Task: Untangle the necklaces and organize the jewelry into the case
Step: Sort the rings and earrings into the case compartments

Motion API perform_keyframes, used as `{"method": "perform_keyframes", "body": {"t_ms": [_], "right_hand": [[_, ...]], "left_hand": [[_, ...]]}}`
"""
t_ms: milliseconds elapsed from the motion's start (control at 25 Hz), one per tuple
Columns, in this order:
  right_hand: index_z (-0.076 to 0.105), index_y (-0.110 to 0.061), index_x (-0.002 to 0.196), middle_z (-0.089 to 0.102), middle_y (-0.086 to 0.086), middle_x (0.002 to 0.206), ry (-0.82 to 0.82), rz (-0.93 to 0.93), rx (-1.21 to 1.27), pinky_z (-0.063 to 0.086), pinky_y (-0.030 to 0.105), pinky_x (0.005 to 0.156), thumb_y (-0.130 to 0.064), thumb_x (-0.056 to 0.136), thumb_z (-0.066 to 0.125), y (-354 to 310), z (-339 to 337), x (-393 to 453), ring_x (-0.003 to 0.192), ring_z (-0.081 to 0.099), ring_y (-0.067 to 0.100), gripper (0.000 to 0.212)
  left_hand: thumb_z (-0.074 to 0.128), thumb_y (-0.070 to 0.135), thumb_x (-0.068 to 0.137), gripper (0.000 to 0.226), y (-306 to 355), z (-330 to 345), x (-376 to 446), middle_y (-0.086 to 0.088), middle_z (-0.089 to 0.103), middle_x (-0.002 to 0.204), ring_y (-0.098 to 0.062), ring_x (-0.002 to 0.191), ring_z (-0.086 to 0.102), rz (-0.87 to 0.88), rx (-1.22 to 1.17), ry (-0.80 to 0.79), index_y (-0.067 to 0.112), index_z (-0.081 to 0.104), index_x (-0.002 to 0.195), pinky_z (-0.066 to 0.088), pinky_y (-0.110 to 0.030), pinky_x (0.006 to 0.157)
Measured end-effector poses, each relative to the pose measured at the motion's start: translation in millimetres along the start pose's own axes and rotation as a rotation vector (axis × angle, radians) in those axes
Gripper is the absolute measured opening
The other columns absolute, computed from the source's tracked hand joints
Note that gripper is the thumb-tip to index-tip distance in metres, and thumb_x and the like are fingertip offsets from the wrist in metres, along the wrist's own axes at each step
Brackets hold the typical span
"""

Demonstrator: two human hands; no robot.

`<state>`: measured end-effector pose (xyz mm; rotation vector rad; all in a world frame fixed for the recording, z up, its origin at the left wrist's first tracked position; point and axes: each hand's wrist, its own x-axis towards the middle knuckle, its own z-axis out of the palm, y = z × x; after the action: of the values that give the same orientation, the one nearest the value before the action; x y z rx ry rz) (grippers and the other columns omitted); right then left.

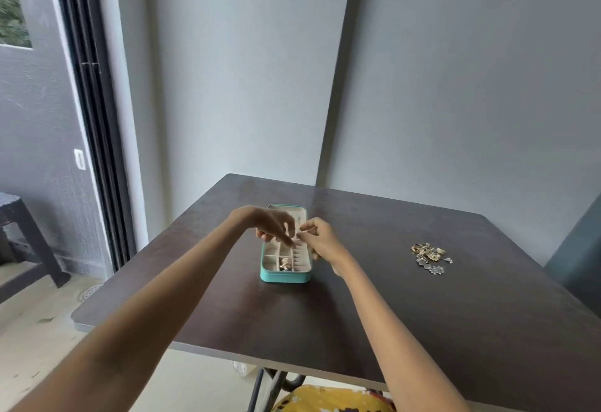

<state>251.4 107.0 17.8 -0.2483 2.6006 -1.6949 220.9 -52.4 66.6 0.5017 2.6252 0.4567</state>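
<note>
A small teal jewelry case (283,276) lies open in the middle of the dark table (422,330), its cream compartments showing. One front compartment holds a gold piece (285,263). Both my hands hover over the case's middle. My left hand (273,224) has its fingers curled down toward the compartments. My right hand (320,237) pinches thumb and forefinger together, close to the left fingertips. Whatever small thing sits between them is too fine to make out. A tangled pile of gold and silver jewelry (430,257) lies to the right, apart from the case.
The table's back edge meets a grey wall. A dark stool (22,233) stands on the floor at the left by a sliding door. A yellow patterned cloth (328,400) shows below the table's front edge.
</note>
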Motion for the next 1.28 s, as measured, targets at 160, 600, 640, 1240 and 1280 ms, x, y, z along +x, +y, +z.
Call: {"method": "perform_keyframes", "body": {"t_ms": [160,600,640,1240,1280], "right_hand": [[0.060,-0.021,0.094,0.067,0.000,0.095,0.481,0.066,-0.115,0.044,0.030,0.072,-0.020,0.087,0.056,22.8,-55.2,-8.6,0.090,0.061,0.023,0.009],[0.062,-0.013,0.102,0.054,0.004,0.092,0.756,0.225,-0.417,0.041,0.034,0.080,-0.007,0.081,0.059,125.0,-175.8,-51.1,0.096,0.058,0.028,0.022],[0.064,-0.016,0.105,0.052,0.002,0.091,0.728,0.216,-0.440,0.042,0.033,0.079,-0.008,0.081,0.060,126.2,-177.7,-47.5,0.095,0.058,0.027,0.025],[0.065,-0.028,0.089,0.070,-0.010,0.093,0.620,0.213,-0.549,0.050,0.031,0.076,-0.022,0.079,0.064,141.1,-188.8,-19.7,0.096,0.064,0.017,0.011],[0.064,-0.029,0.092,0.070,-0.011,0.095,0.614,0.208,-0.546,0.050,0.031,0.077,-0.020,0.080,0.061,140.3,-189.1,-20.2,0.097,0.064,0.016,0.015]], "left_hand": [[0.060,0.016,0.090,0.011,50.2,8.2,35.5,0.002,0.055,0.071,0.000,0.051,0.048,0.268,-0.058,0.277,0.010,0.060,0.100,0.037,-0.015,0.049],[0.050,0.015,0.086,0.028,199.2,140.8,129.1,0.005,0.057,0.111,-0.015,0.105,0.056,0.263,-0.474,0.544,0.019,0.054,0.113,0.043,-0.028,0.083],[0.050,0.016,0.087,0.030,199.6,143.4,134.0,0.006,0.055,0.111,-0.014,0.104,0.056,0.257,-0.466,0.569,0.022,0.053,0.115,0.043,-0.029,0.083],[0.050,0.023,0.087,0.033,195.6,132.3,175.4,0.008,0.063,0.119,-0.019,0.113,0.056,0.286,-0.213,0.611,0.030,0.058,0.118,0.043,-0.029,0.085],[0.052,0.025,0.086,0.033,195.3,132.0,177.2,0.009,0.064,0.119,-0.018,0.113,0.056,0.285,-0.206,0.599,0.030,0.057,0.118,0.043,-0.029,0.085]]}}
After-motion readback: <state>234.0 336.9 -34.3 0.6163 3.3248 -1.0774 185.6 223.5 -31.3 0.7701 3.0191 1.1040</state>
